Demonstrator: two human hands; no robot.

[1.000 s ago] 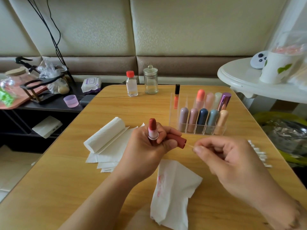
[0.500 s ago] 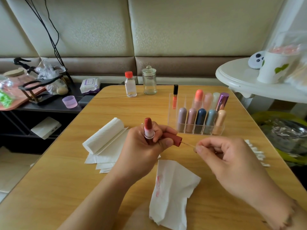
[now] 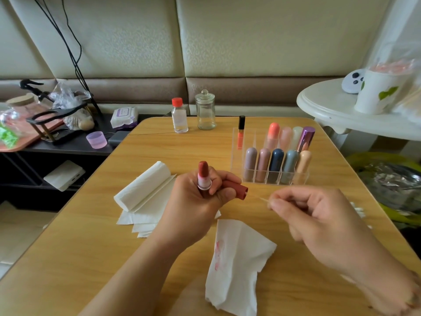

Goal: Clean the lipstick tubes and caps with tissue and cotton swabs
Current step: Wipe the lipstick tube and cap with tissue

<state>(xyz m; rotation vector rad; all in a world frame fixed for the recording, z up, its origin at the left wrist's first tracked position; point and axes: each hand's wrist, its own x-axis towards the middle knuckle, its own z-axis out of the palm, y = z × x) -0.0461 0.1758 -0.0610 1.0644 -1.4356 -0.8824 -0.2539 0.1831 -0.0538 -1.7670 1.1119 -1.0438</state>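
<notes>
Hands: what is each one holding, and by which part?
Left hand grips the open lipstick by its base and its cap by the closed end. Right hand pinches a cotton swab by its stick.

Bare table [image 3: 95,242] is left along the near-left side — open passage there. Centre is blocked by the tissue stack [image 3: 145,197] and the stained tissue [image 3: 237,258]. Far right is walled off by the acrylic organizer [image 3: 273,165]; bottle [image 3: 179,116] and glass jar [image 3: 205,110] are parked at the far edge — a gap is left between them and the organizer.
</notes>
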